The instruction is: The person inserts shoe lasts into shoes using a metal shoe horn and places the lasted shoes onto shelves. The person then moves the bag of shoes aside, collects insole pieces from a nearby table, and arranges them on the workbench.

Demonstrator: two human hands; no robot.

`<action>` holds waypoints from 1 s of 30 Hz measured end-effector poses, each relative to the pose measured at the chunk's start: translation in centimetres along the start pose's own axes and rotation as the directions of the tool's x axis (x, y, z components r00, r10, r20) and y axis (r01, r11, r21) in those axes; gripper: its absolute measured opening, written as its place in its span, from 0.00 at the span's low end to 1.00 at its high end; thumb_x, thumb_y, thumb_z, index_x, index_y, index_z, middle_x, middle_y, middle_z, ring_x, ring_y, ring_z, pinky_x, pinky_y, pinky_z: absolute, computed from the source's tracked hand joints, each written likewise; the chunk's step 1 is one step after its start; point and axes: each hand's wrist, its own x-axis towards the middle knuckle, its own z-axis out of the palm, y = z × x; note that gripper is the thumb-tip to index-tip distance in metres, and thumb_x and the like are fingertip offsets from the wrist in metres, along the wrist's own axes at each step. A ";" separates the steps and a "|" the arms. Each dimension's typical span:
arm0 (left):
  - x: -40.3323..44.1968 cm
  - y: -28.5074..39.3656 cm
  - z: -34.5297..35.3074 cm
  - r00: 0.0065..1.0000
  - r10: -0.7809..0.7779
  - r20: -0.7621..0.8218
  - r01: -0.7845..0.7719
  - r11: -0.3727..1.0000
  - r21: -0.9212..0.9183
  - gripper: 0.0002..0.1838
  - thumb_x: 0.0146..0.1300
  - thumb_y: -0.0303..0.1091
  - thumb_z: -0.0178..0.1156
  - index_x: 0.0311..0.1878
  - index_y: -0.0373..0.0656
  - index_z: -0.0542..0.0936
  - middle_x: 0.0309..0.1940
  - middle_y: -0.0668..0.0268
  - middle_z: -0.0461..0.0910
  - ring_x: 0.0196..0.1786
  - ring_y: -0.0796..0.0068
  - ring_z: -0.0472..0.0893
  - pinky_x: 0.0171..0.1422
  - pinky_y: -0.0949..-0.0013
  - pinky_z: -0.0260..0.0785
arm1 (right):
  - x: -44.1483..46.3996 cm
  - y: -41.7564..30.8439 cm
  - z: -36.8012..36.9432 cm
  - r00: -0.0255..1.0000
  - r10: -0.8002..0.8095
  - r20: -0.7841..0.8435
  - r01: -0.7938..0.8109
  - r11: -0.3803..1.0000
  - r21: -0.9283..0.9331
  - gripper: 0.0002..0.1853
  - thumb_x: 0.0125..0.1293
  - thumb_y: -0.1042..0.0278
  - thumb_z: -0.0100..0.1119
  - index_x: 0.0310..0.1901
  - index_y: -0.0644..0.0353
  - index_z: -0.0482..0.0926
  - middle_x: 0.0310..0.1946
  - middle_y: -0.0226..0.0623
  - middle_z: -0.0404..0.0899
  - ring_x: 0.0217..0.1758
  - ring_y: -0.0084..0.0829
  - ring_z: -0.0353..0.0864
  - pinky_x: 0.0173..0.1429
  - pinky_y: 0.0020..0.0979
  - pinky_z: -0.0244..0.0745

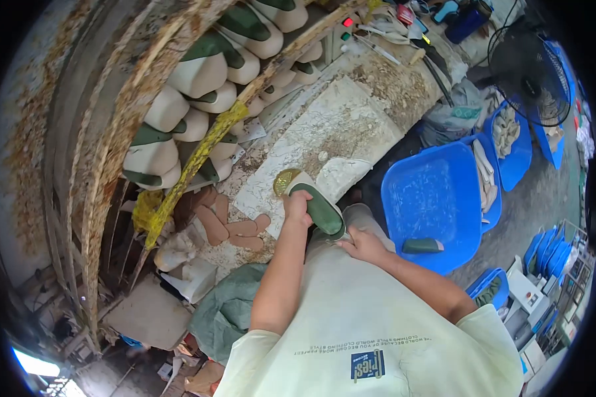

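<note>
Between bench (389,94) and blue bin (430,192), left hand (298,209) round green shoe (324,213), right hand (365,245) near, grip unclear

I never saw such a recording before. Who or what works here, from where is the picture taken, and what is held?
There is no robot: a person works bare-handed, and the one picture comes from a camera on that person's head, looking forward and down. The left hand holds a green-and-cream shoe piece; the right hand is by its near end. On the worktable lie flat tan sole-shaped pieces. A blue bin to the right has another green piece inside.
</note>
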 end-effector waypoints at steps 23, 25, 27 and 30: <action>-1.0 -6.4 4.1 0.658 0.704 -0.268 -0.103 0.437 0.894 0.58 0.56 0.50 0.65 0.72 0.28 0.36 0.54 0.36 0.65 0.53 0.38 0.72 0.58 0.50 0.68 | 8.4 0.3 -3.6 0.539 -0.178 0.823 0.470 0.874 -0.119 0.11 0.51 0.71 0.59 0.37 0.66 0.78 0.31 0.51 0.81 0.36 0.48 0.83 0.39 0.46 0.77; -1.4 -6.0 4.0 0.696 0.681 -0.226 -0.129 0.429 0.894 0.58 0.58 0.50 0.64 0.71 0.25 0.35 0.55 0.33 0.64 0.54 0.37 0.71 0.59 0.50 0.66 | 10.7 -3.9 -5.1 0.269 0.086 0.959 0.709 0.657 -0.258 0.12 0.53 0.68 0.58 0.39 0.56 0.84 0.29 0.43 0.83 0.36 0.44 0.84 0.38 0.48 0.78; -0.9 -5.5 3.7 0.704 0.680 -0.203 -0.159 0.430 0.889 0.59 0.58 0.50 0.64 0.71 0.23 0.34 0.55 0.30 0.63 0.54 0.34 0.71 0.59 0.49 0.66 | 11.7 -4.3 -9.0 0.335 0.056 0.941 0.719 0.629 -0.294 0.13 0.53 0.67 0.57 0.41 0.51 0.84 0.31 0.42 0.83 0.38 0.44 0.84 0.39 0.47 0.78; -0.9 -5.6 3.0 0.714 0.670 -0.206 -0.159 0.441 0.883 0.60 0.57 0.49 0.65 0.70 0.24 0.31 0.56 0.27 0.62 0.53 0.32 0.71 0.60 0.50 0.67 | 13.7 -3.3 -16.8 0.644 -0.033 0.764 0.605 0.633 -0.483 0.13 0.58 0.66 0.52 0.44 0.49 0.80 0.31 0.44 0.82 0.33 0.49 0.83 0.34 0.48 0.76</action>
